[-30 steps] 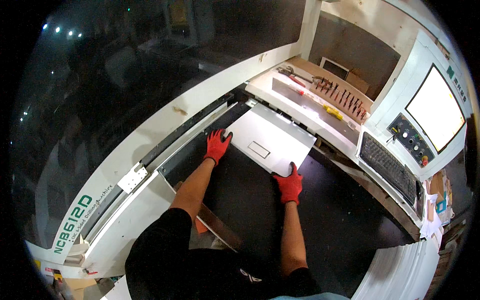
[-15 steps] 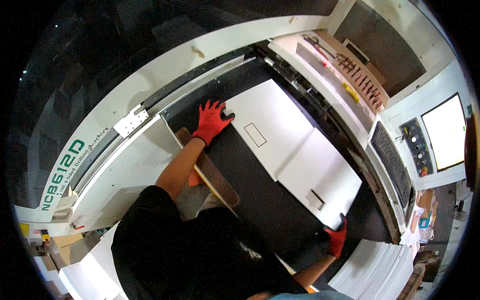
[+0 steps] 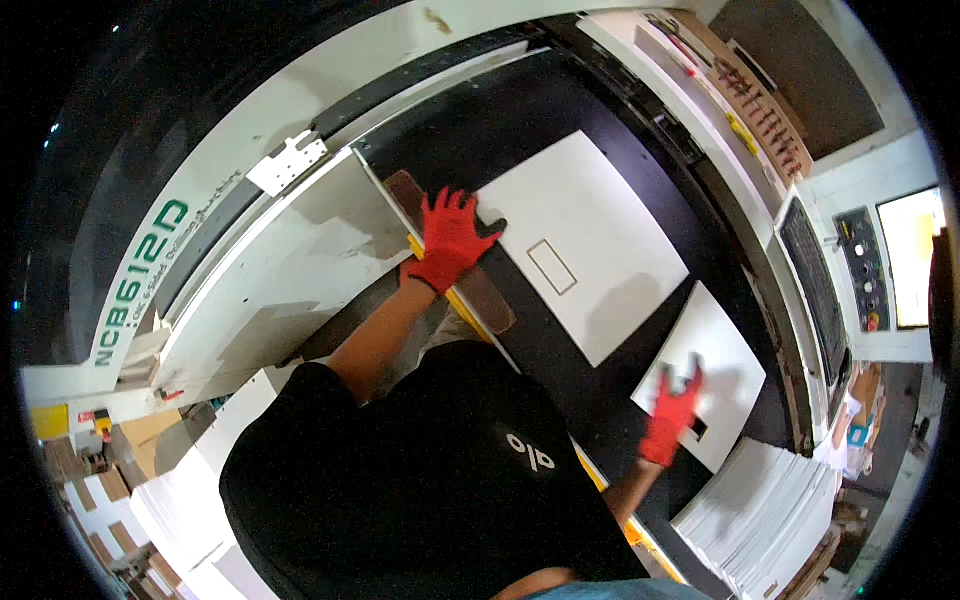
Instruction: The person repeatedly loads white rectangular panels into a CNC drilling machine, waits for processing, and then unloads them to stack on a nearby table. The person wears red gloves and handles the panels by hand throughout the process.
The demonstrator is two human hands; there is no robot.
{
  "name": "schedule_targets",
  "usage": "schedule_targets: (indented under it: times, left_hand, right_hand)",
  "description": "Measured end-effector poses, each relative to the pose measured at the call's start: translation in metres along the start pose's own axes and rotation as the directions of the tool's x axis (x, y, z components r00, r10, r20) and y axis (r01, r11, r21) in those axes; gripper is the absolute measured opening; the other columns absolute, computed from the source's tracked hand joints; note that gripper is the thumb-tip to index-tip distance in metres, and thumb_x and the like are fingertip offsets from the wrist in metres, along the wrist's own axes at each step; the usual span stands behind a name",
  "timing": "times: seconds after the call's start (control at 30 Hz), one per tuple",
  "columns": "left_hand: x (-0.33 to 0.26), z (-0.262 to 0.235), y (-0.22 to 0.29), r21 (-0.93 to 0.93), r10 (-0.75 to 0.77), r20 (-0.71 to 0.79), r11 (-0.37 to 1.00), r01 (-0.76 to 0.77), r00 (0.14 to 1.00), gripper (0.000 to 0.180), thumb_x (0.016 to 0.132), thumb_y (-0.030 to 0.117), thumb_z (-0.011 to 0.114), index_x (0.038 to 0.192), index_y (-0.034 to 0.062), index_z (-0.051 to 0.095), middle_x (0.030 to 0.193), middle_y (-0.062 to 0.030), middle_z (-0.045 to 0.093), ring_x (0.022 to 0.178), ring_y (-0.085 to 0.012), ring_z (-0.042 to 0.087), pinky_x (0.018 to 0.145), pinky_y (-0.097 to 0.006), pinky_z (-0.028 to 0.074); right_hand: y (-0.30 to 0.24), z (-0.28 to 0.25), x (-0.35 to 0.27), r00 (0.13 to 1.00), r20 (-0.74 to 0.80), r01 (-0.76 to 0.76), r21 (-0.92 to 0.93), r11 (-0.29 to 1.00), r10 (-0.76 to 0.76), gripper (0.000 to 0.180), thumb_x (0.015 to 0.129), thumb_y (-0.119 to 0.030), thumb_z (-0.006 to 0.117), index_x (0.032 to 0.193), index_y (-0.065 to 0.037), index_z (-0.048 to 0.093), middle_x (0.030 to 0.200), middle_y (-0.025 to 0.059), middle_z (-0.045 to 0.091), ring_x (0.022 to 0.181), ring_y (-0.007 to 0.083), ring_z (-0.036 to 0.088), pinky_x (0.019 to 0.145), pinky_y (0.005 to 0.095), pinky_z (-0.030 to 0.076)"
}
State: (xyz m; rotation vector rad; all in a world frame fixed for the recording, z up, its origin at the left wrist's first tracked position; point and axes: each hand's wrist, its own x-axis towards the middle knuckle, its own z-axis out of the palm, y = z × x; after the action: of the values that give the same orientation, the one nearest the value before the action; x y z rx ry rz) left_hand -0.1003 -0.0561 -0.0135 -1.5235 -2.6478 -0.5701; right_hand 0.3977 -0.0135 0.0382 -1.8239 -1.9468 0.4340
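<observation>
A large white panel (image 3: 590,225) with a thin brown rectangular outline lies flat on the black work surface in front of me. My left hand (image 3: 455,240), in a red and black glove, has its fingers spread and its thumb side at the panel's left edge. To the right, across a gap, lies a second, smaller white panel (image 3: 735,370) with a dark rectangular cutout. My right hand (image 3: 675,410), gloved alike, is over this panel's near part with fingers apart. Whether it touches the panel I cannot tell.
A stack of white panels (image 3: 765,510) stands at the lower right. Beyond the work surface are a tool shelf (image 3: 745,90), a keyboard (image 3: 812,275) and a control panel (image 3: 862,265) with a screen. A white machine frame (image 3: 330,80) curves along the left and far side.
The two panels, which met before, now lie apart, the smaller one turned. My right hand has gone from that panel's near corner to above its face. The whole view has shifted.
</observation>
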Motion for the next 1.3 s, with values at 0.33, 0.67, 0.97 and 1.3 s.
schedule_targets:
  times: [0.33,0.67,0.97,1.3]
  left_hand:
    - [-0.017,-0.033,0.026,-0.395,-0.214,-0.115,0.906,0.153,0.970,0.098,0.075,0.066,0.079,0.148,0.0064,0.051,0.117,-0.0257,0.067,0.118,-0.0449,0.060,0.108,-0.058,0.040]
    - [-0.216,-0.056,-0.195,-0.179,-0.679,-0.504,0.687,0.704,0.534,0.111,0.076,0.063,0.081,0.156,0.0004,0.036,0.160,-0.0277,0.036,0.151,-0.0452,0.031,0.125,-0.059,0.020]
    - [-0.505,-0.046,-0.258,0.220,-0.979,-0.157,-0.165,0.961,-0.133,0.116,0.078,0.059,0.080,0.162,0.0002,0.027,0.167,-0.0312,0.023,0.150,-0.0554,0.025,0.118,-0.071,0.023]
    - [-0.461,-0.058,-0.258,0.314,-0.915,-0.383,-0.002,0.949,0.125,0.046,0.093,0.016,0.060,0.138,0.0037,0.057,0.119,-0.0197,0.063,0.100,-0.0384,0.065,0.080,-0.053,0.055]
  right_hand:
    - [-0.092,0.079,-0.024,0.861,-0.179,0.453,-0.153,0.878,-0.476,0.083,0.060,-0.023,0.092,0.136,-0.004,0.066,0.126,0.0213,0.067,0.116,0.0424,0.063,0.104,0.0526,0.050]
    - [-0.157,-0.008,0.034,0.695,-0.478,0.623,0.026,0.782,-0.538,0.040,0.095,-0.025,0.077,0.118,0.006,0.068,0.109,0.0231,0.072,0.092,0.0330,0.070,0.084,0.0448,0.057]
    - [-0.172,-0.020,0.100,0.598,-0.533,0.726,0.045,0.686,-0.599,0.042,0.092,-0.033,0.079,0.113,0.004,0.071,0.102,0.0219,0.073,0.087,0.0341,0.070,0.078,0.0459,0.056]
    - [-0.167,-0.016,0.146,0.523,-0.594,0.767,0.014,0.642,-0.612,0.041,0.092,-0.032,0.079,0.112,0.004,0.072,0.102,0.0214,0.074,0.089,0.0340,0.071,0.080,0.0460,0.056]
